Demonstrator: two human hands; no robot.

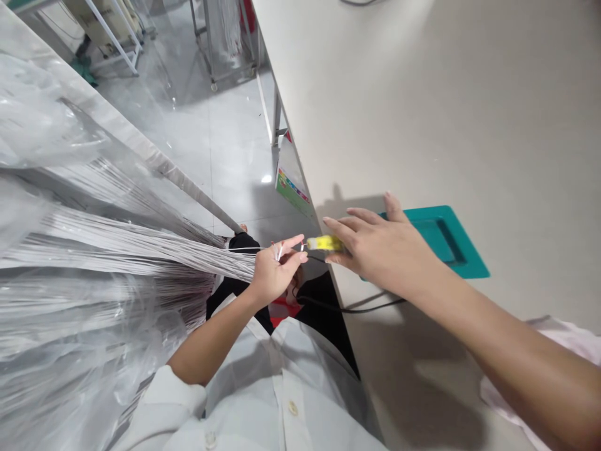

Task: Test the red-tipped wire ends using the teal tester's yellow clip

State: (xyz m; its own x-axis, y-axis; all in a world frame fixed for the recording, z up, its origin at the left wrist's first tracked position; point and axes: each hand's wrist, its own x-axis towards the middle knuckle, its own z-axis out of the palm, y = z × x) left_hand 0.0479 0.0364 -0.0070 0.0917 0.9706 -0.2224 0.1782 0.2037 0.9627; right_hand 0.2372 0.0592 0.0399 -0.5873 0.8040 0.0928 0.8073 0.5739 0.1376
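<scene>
My left hand [275, 270] is closed, with thumb and forefinger pinching the end of a thin white cable [246, 250]. Small red and white bits show at those fingertips. From the right, my right hand [375, 247] reaches over the table edge, its fingers around a yellow tool [325, 243]. The tool's thin tip points at the cable end, close to the left fingertips; whether they touch I cannot make out. Some of the right fingers are raised. Partly behind the right hand, a teal tray [476, 266] lies on the table [451, 113].
Bundles of white cables [141, 241] in clear plastic hang at left beside a slanting rail [154, 160]. A black cord [357, 309] crosses the table edge. Pinkish cloth [563, 341] lies at lower right. A wheeled rack [213, 47] stands on the tiled floor.
</scene>
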